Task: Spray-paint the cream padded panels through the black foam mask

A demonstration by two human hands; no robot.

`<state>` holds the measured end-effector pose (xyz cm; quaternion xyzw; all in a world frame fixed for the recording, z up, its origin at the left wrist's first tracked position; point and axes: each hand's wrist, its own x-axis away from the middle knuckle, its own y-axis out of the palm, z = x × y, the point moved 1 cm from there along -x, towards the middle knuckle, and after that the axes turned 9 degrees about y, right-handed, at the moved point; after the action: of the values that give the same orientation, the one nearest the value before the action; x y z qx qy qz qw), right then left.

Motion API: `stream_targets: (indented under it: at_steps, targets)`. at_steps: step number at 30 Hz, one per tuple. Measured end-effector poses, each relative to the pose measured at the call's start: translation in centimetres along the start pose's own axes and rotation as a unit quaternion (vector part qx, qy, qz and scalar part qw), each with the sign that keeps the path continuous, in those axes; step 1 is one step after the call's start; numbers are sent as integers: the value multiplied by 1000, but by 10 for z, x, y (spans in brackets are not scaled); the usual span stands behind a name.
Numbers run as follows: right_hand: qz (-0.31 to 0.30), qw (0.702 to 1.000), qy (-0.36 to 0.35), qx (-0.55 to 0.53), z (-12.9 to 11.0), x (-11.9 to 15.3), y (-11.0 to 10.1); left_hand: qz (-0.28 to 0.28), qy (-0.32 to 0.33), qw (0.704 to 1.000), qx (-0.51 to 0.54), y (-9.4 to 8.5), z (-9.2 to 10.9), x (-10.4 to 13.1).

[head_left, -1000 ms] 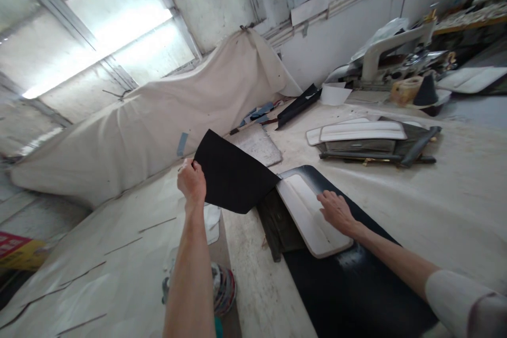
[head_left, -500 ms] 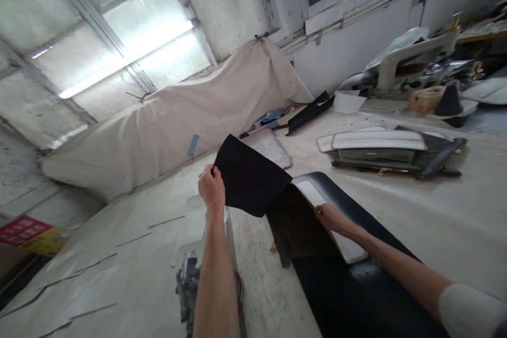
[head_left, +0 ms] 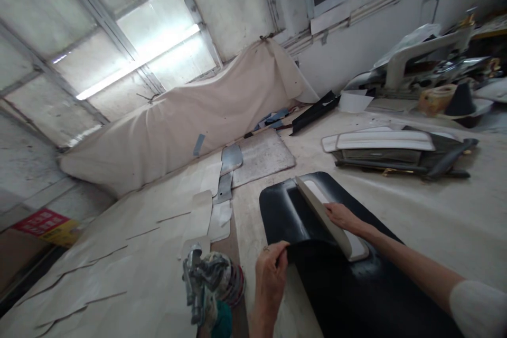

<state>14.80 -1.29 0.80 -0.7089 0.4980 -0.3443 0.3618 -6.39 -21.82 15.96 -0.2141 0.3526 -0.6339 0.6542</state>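
head view, nearest first: a paint-crusted spray gun [head_left: 204, 288] is seen at the bottom edge on the tabletop [head_left: 428, 206], just left of the left hand [head_left: 270, 274]. the fingers of the left hand are pinched shut on the near edge of a black sheet [head_left: 344, 285], which is lifted slightly there and otherwise lies flat on the tabletop, running from the bottom right corner up toward the middle. a white padded panel [head_left: 322, 215] is tilted up on its long edge on the black sheet; it is held by the right hand [head_left: 345, 217], whose fingers are wrapped around its upper edge, thumb side hidden. left of the sheet, pale cut pieces [head_left: 206, 206] and a grey piece [head_left: 231, 158] are laid on the tabletop, with a worn grey board [head_left: 263, 156] just beyond. farther right, a stack of white and dark panels [head_left: 396, 150] is seen well apart from the hands. at the back, a large cloth-covered shape [head_left: 190, 111] is propped below the window [head_left: 158, 47], and a sewing machine [head_left: 420, 58] stands by the wall.
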Motion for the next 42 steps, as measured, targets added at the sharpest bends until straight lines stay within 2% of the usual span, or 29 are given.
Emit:
stream_targets:
  at_steps: [3, 4, 5, 6, 7, 8, 10, 13, 16, 20, 27, 34, 42]
  targets:
    - [17, 999, -16, 30, -9, 3, 6, -155, -13, 986, 67, 15, 3, 18]
    - [20, 999, -25, 36, -12, 5, 7, -195, -15, 976, 91, 20, 0, 21]
    - [20, 998, -36, 41, -16, 8, 8, -207, -21, 972, 105, 25, -6, 22]
    - [18, 998, -46, 44, -20, 12, 8, -188, -30, 976, 102, 31, -14, 21]
    - [14, 997, -55, 47, -24, 15, 7, -141, -35, 986, 79, 38, -25, 17]
    - [9, 997, -62, 50, -28, 19, 7, -85, -44, 995, 36, 46, -38, 11]
    - [-1, 996, -70, 56, -34, 26, 6, -24, -55, 995, -80, 64, -64, -2]
    - [-8, 995, -73, 72, -39, 33, 6, -12, -86, 976, -198, 89, -93, -20]
    - [-8, 993, -73, 97, -42, 34, 9, -31, -136, 960, -242, 105, -108, -29]
    - [-6, 988, -74, 135, -49, 34, 15, -34, -158, 955, -248, 115, -114, -36]
    - [-6, 980, -88, 177, -56, 37, 18, -15, -169, 952, -253, 118, -118, -45]
    - [-25, 979, -109, 168, -45, 33, 24, -6, -178, 952, -249, 118, -115, -51]
    - [-31, 980, -161, 112, -28, 24, 20, 22, -182, 947, -262, 125, -105, -49]
